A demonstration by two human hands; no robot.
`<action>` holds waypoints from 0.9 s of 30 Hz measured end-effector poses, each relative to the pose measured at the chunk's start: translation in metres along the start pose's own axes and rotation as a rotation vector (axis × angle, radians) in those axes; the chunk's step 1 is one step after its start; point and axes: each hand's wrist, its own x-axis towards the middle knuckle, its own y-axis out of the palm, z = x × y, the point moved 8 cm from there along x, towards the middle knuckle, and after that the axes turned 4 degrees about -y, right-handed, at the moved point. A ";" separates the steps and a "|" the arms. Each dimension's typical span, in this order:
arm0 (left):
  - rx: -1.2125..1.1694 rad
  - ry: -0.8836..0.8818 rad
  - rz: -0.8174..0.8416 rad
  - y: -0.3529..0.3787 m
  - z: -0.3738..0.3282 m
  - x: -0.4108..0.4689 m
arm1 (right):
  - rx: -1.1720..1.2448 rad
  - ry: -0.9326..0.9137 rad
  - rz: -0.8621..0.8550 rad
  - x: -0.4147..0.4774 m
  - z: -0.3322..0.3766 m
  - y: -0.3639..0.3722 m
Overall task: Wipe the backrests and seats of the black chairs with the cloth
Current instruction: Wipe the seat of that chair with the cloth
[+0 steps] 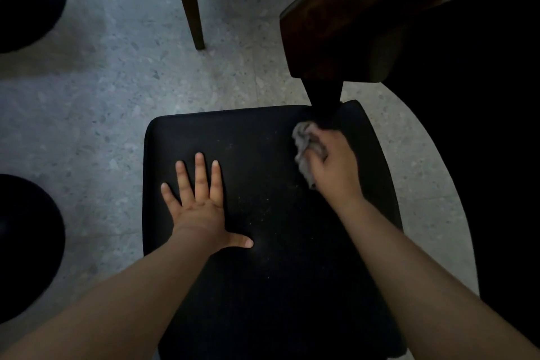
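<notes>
At the far right corner of the black seat (263,257), your right hand (333,166) curls its fingers tight around the bunched grey cloth (302,149). It presses the cloth onto the upholstery just beside a dark post (324,96) that drops from a brown wooden piece (336,32) above. Your left hand (198,204) lies flat on the seat's left half, fingers straight and spread, holding nothing.

For the next stroke, note that nearly all of the seat lies toward you and to the left of the cloth, and pale specks (263,202) show between your hands. The sweep probably runs back along the seat's long axis, toward your body. Your right hand is placed to make it, while the left would sit in the path of a leftward pass.

You cannot pick out the backrest for certain. The right side is lost in shadow, and you cannot tell whether the wooden piece belongs to this chair or to a table.
</notes>
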 end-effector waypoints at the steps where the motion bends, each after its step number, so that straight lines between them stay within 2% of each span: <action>1: -0.001 0.003 -0.001 0.000 0.000 0.000 | 0.036 -0.040 0.085 -0.014 0.007 0.007; 3: -0.004 0.007 -0.001 0.000 0.000 0.000 | 0.072 -0.093 0.179 -0.032 0.013 0.010; 8: -0.007 0.011 0.003 0.001 0.001 0.000 | 0.038 -0.021 -0.154 0.013 0.008 -0.030; 10: -0.007 0.016 0.004 0.002 0.001 0.000 | -0.024 0.024 -0.156 0.040 0.006 -0.023; 13: -0.003 0.013 0.008 0.001 0.001 0.000 | 0.079 0.111 -0.174 0.037 0.006 -0.008; 15: -0.001 0.011 0.006 0.001 0.000 0.001 | 0.135 0.066 -0.106 0.016 0.012 0.002; 18: -0.006 0.009 0.002 0.001 0.001 0.001 | 0.129 -0.054 0.148 -0.022 0.021 0.019; 19: -0.006 0.009 -0.001 0.001 0.001 0.002 | 0.139 -0.080 0.180 -0.029 0.022 0.018; 21: -0.007 0.010 0.001 0.001 0.001 0.002 | 0.143 -0.084 0.101 -0.024 0.022 0.001; 24: -0.014 0.014 0.002 0.001 0.001 0.001 | 0.069 -0.050 -0.159 0.013 0.017 -0.030; 27: -0.017 0.012 -0.003 0.002 0.001 0.002 | -0.031 0.066 -0.185 0.049 0.007 -0.024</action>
